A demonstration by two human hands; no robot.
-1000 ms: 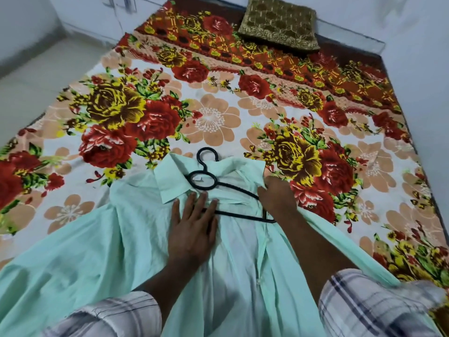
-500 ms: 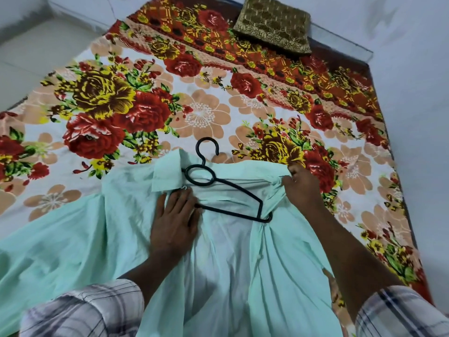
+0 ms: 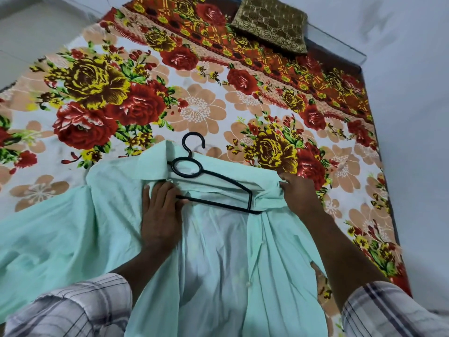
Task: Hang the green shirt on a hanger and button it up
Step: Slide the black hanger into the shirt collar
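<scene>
A: Where does the green shirt lie?
B: Spread open on the flowered bed, under both hands.
A: And the hanger?
B: On the shirt, between the two hands. Its hook pokes out past the collar, and its lower bar touches the left hand's fingertips.
A: How is the left hand set?
B: Flat with straight fingers, pressing the cloth just below the collar.
A: The right hand?
B: Its fingers are curled, pinching the bunched shoulder cloth just beside the hanger's end.
A: Anything else?
B: White buttons run down the open front between the forearms. A brown cushion sits well beyond the right hand.
</scene>
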